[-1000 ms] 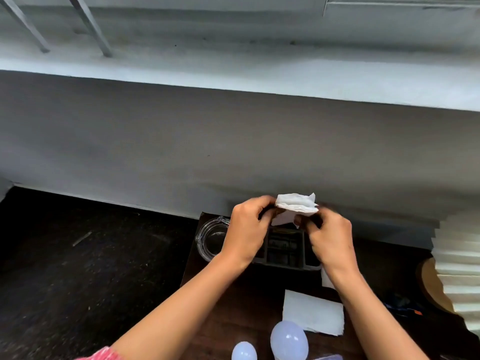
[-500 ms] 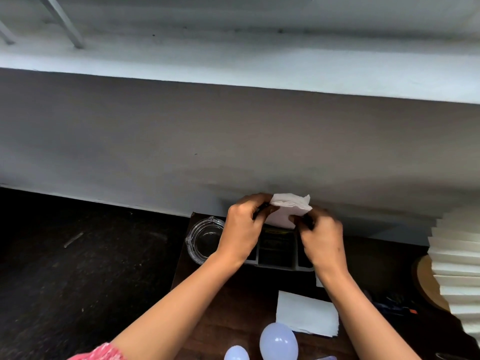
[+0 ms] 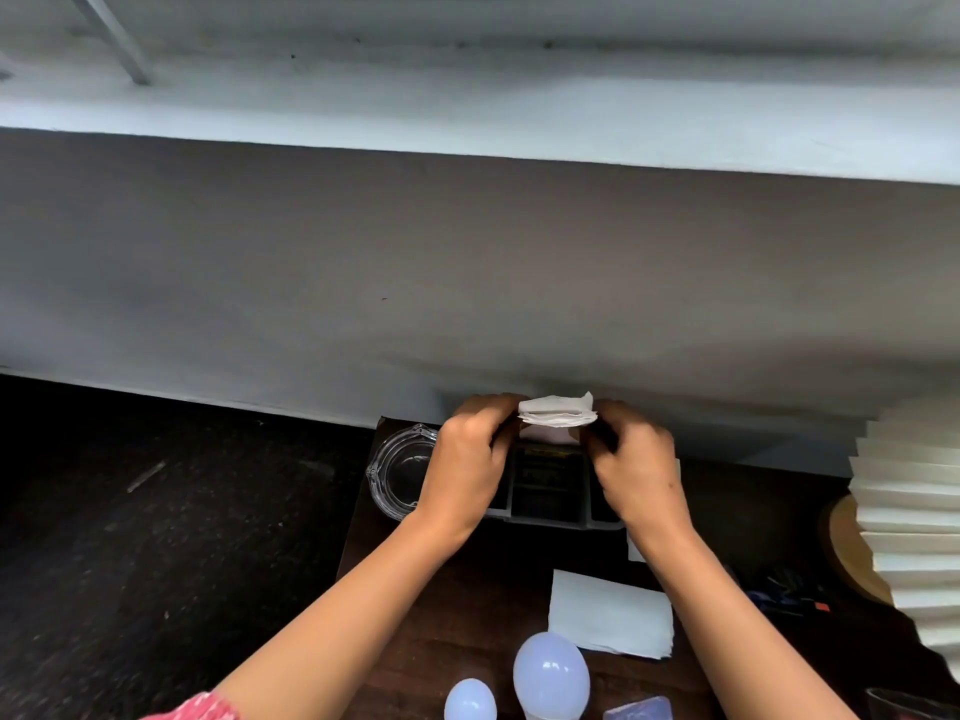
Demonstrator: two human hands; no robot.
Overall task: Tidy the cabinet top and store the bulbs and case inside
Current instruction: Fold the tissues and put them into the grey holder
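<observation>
The dark wooden cabinet top carries a clear glass dish at its 10 o'clock corner. A dark divided case sits just beside the dish, at 12. A white paper sheet lies near the middle. A large bulb and a small bulb sit side by side at 6. A pleated paper lamp stands at 3.

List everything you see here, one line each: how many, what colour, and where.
cabinet top: one, dark brown, lower centre
case: one, dark, at its back
folded paper: one, white, held above the case
glass dish: one, clear, left of the case
paper sheet: one, white, nearer than the case
large bulb: one, bluish white, near edge
small bulb: one, bluish white, left of it
pleated shade: one, white, far right
left hand: one, pinching the folded paper's left end
right hand: one, pinching its right end
</observation>
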